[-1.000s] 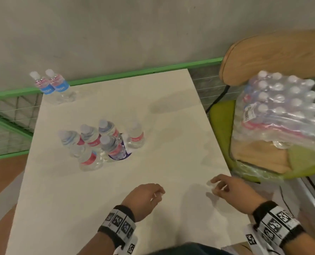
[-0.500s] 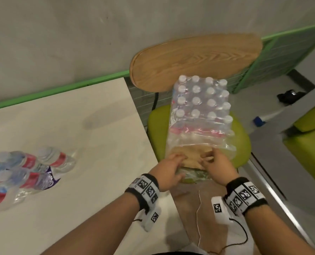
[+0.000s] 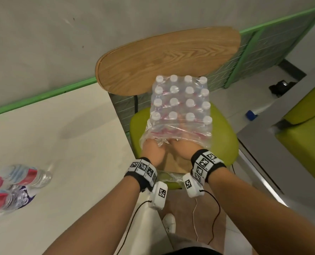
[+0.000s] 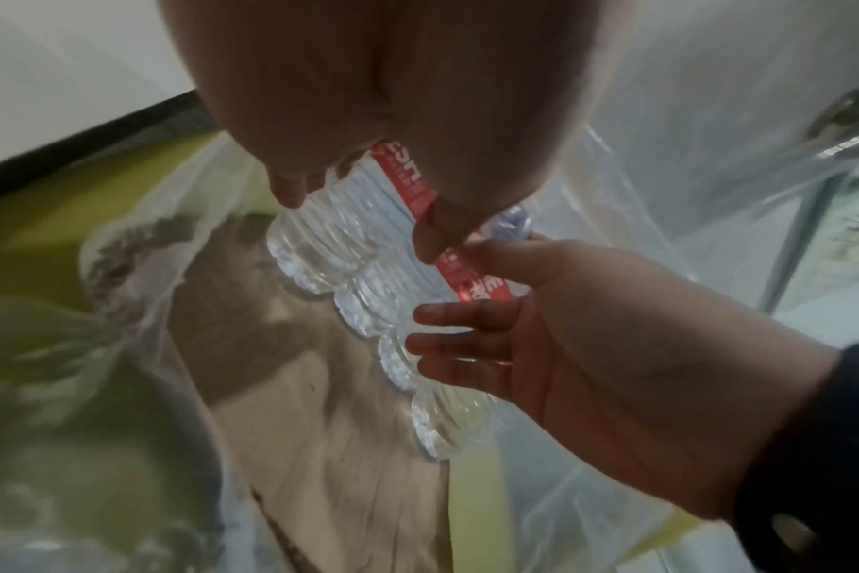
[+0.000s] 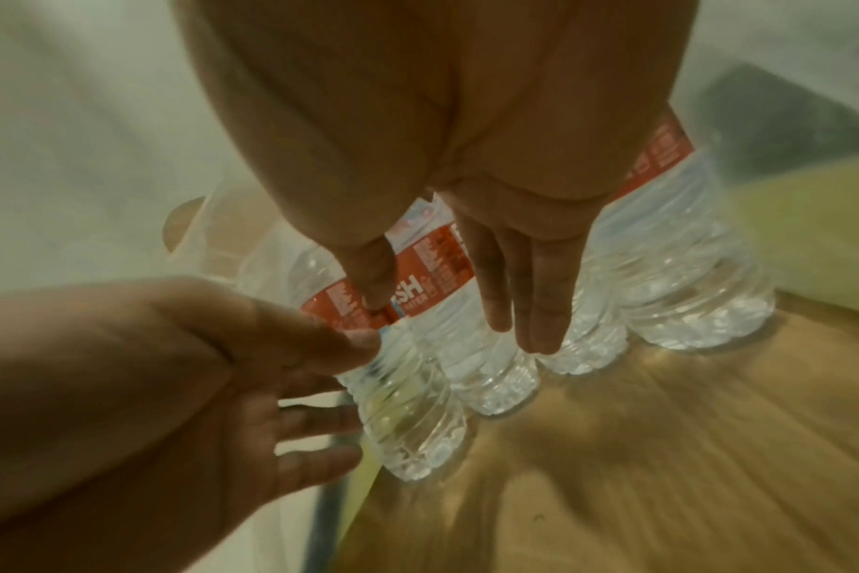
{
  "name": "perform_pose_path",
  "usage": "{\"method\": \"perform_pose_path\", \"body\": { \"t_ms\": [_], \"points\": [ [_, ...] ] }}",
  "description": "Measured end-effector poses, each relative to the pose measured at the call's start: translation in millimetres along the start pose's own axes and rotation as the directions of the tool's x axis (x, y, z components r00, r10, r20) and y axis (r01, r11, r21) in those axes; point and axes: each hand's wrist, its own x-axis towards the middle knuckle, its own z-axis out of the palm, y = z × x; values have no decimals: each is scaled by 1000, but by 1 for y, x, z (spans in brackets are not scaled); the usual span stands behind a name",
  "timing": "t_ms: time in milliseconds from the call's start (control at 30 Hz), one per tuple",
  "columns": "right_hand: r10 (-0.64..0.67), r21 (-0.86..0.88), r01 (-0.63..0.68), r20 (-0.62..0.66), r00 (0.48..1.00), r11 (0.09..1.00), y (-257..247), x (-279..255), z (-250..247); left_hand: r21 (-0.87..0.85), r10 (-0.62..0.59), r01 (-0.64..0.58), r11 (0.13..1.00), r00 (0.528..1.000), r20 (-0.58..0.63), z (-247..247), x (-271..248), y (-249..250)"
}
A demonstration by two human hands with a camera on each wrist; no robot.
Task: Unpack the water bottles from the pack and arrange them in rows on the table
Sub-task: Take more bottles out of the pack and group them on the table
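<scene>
I'm reaching both hands into the torn near end of the shrink-wrapped pack (image 3: 180,105), which is sitting on the green chair seat (image 3: 224,137) just right of the table (image 3: 70,144). Left hand (image 3: 153,153) is wrapping thumb & fingers round the end bottle (image 5: 407,403) of the front row. Right hand (image 3: 183,150) is lying w/ fingers straight against the next bottles (image 5: 486,360), not gripping yet. Bottles already unpacked (image 3: 15,183) are standing clustered at the table's left edge.
</scene>
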Motion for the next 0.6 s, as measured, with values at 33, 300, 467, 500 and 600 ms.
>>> {"method": "perform_pose_path", "body": {
  "t_ms": [33, 300, 467, 500, 600],
  "points": [
    [-1, 101, 5, -44, 999, 995, -1, 2, -1, 14, -15, 15, 1000, 1000, -18, 1, 4, -1],
    [43, 409, -14, -62, 997, 912, 11, -11, 4, 53, -159, 152, 987, 976, 152, -9, -11, -5],
    [-1, -37, -4, -126, 992, 999, 35, -27, 22, -272, -57, 101, 957, 985, 165, -19, -46, -2],
    [-11, -91, -3, -153, 988, 996, 44, -26, 26, -265, -85, 133, 955, 979, 187, -23, -53, 0],
    [-17, 49, 31, -261, 965, 998, 52, -46, 35, -227, -70, 139, 964, 955, 288, -38, -77, -8]
  ]
}}
